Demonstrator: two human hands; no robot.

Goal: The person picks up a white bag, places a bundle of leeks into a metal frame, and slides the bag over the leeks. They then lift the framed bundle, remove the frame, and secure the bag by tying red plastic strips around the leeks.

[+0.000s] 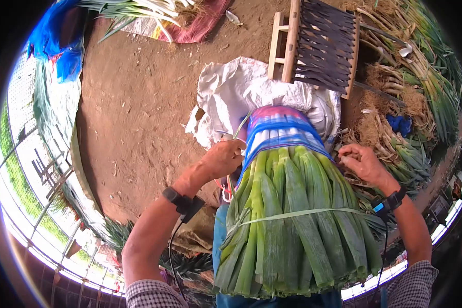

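Observation:
A large bundle of green leeks lies across the person's lap, its cut leaf ends toward the body. Blue plastic wraps the white stalks at the far end, and a green strip runs around the leaves. My left hand is at the left edge of the blue wrap, fingers curled together beside a thin green strand; what they hold is hard to make out. On the right side of the wrap, my right hand has its fingers bent and pinched, with their contents too small to tell.
A white sack lies under the bundle's far end. Beyond it stands a low stool with a dark woven seat. Loose leeks are piled at right; more lie on a red cloth at the top.

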